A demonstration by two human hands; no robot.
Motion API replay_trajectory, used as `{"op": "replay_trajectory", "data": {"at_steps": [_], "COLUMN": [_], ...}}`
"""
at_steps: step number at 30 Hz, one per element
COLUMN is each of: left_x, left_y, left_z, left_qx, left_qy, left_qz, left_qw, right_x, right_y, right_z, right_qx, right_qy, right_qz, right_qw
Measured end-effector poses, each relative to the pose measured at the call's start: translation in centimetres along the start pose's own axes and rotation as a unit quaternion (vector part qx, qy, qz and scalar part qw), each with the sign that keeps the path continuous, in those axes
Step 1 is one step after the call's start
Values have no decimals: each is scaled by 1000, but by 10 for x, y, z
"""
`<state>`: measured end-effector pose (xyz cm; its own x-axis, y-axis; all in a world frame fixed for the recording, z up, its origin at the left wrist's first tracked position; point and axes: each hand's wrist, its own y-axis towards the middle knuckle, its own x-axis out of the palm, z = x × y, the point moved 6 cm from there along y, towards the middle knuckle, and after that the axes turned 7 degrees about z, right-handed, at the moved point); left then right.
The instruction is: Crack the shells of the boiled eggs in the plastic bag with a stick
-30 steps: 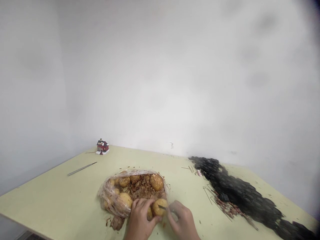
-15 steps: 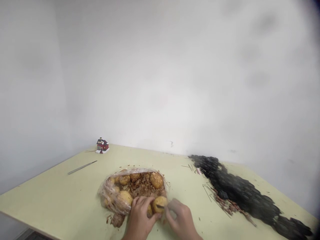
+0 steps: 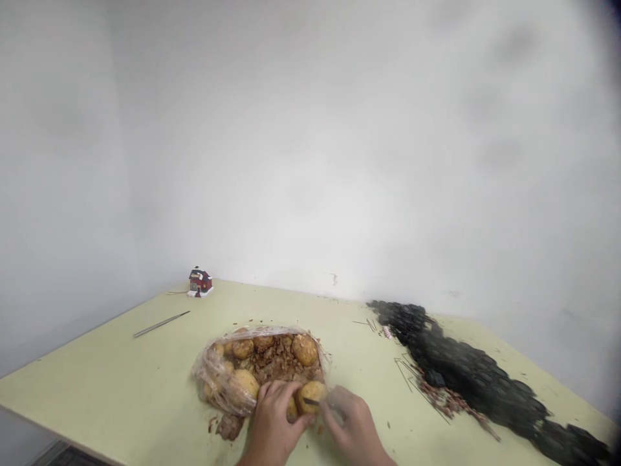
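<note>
A clear plastic bag [image 3: 223,396] lies open at the front middle of the table, filled with yellow-brown round potatoes [image 3: 246,382] and crumbly brown soil [image 3: 274,361]. My left hand [image 3: 275,414] is curled at the bag's near edge, its fingers and thumb closed around the side of a potato [image 3: 310,391]. A short dark strip [image 3: 312,402] shows across the front of that potato; whether it is a blade or a mark I cannot tell. Close on the potato's right, my right hand [image 3: 352,417] is pinched and slightly blurred, and its fingertips' contents are hidden.
On the right stretches a long pile of black pieces [image 3: 466,369], with thin wires [image 3: 405,372] and small reddish bits [image 3: 446,400] beside it. A slim metal tool [image 3: 162,323] lies at left. Behind it stands a small red toy house [image 3: 200,283]. A brown lump [image 3: 229,427] lies before the bag.
The whole view has shifted very slightly. Both hands stay at the same potato, with hardly any visible movement.
</note>
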<state>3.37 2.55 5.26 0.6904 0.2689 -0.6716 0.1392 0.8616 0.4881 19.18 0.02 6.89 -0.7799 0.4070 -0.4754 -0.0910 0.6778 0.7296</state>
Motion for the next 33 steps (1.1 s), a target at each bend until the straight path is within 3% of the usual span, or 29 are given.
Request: {"op": "replay_trajectory", "data": {"at_steps": [8, 23, 33], "left_x": [1, 2, 2], "left_y": [0, -1, -1], "left_z": [-3, -4, -3], "left_qx": [-3, -17, -10], "left_qy": [2, -1, -2], "left_qz": [3, 1, 5], "left_qw": [1000, 1000, 1000], "right_x": [7, 1, 4], "right_y": [-4, -5, -4], "right_z": [1, 16, 11], "right_qx": [19, 59, 68], "right_qy": [23, 54, 57], "right_qz": [-23, 25, -11], "right_qw": [999, 996, 996]}}
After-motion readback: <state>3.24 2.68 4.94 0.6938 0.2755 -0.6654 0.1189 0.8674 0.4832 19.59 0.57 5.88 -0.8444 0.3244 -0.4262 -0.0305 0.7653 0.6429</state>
